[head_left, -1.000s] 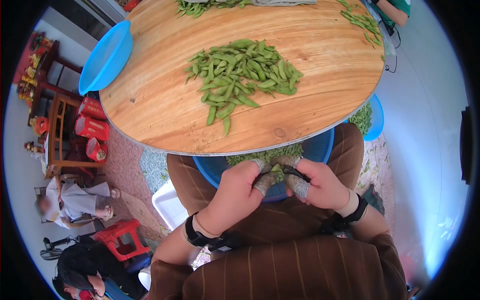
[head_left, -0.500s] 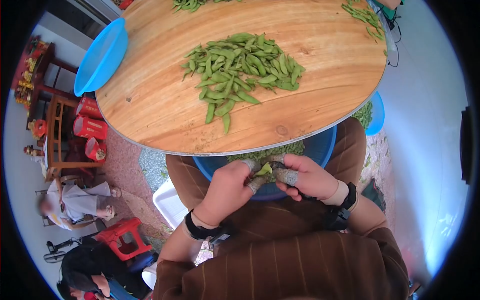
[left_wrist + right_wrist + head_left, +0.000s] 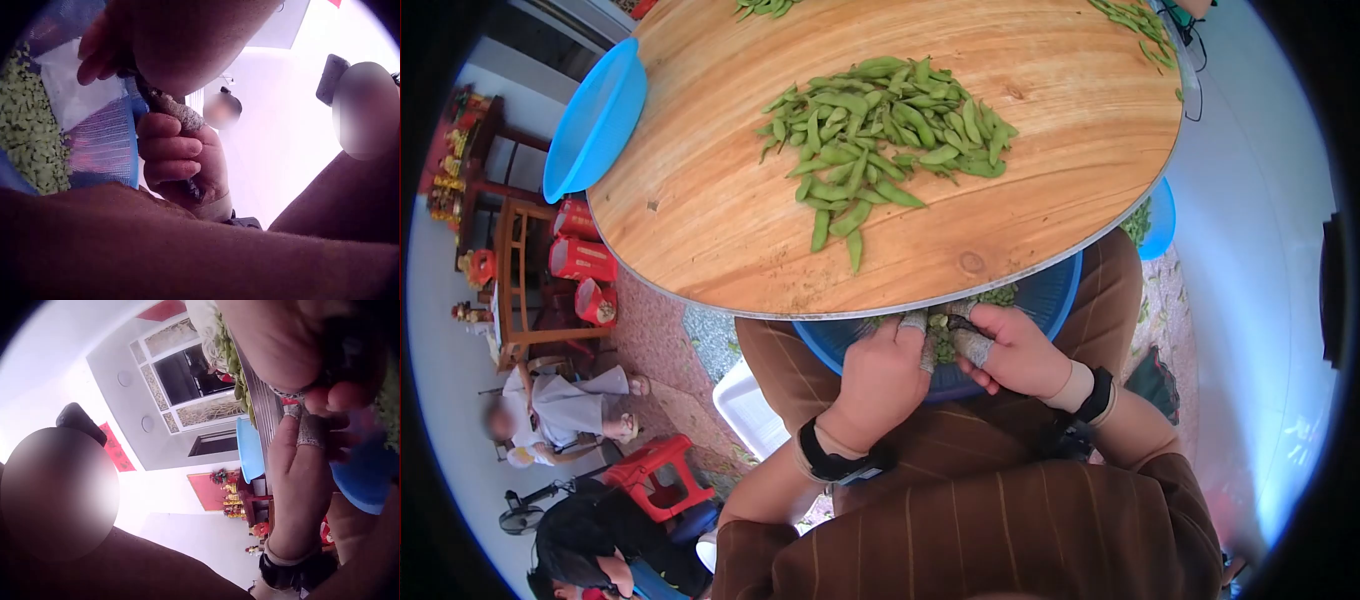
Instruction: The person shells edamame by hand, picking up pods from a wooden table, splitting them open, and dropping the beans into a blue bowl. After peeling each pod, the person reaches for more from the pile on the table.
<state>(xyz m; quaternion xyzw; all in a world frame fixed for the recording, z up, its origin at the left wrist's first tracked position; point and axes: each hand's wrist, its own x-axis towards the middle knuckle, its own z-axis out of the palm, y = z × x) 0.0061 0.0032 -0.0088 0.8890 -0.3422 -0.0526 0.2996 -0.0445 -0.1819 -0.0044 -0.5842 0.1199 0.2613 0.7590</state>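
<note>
A: Finish of the table (image 3: pixel 700 200)?
B: Wood, smooth, satin varnish, grain and knots showing. Thin edge band, looks like metal.
A: On it?
B: The pods (image 3: pixel 880 120), matt green skins.
A: Below the table's near edge?
B: The basin (image 3: pixel 1040 295), glossy blue plastic. The wraps (image 3: pixel 972 347) on the fingertips, rough grey cloth. The trousers (image 3: pixel 960 540), matt brown striped cloth.
A: Table's left edge?
B: The second basin (image 3: pixel 595 115), same glossy plastic.

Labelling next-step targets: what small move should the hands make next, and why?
Probably ease whatever the fingertips pinch out into the blue basin. The left hand and right hand meet just above it with taped fingertips together, and shelled beans lie below. What they pinch is hidden.
</note>
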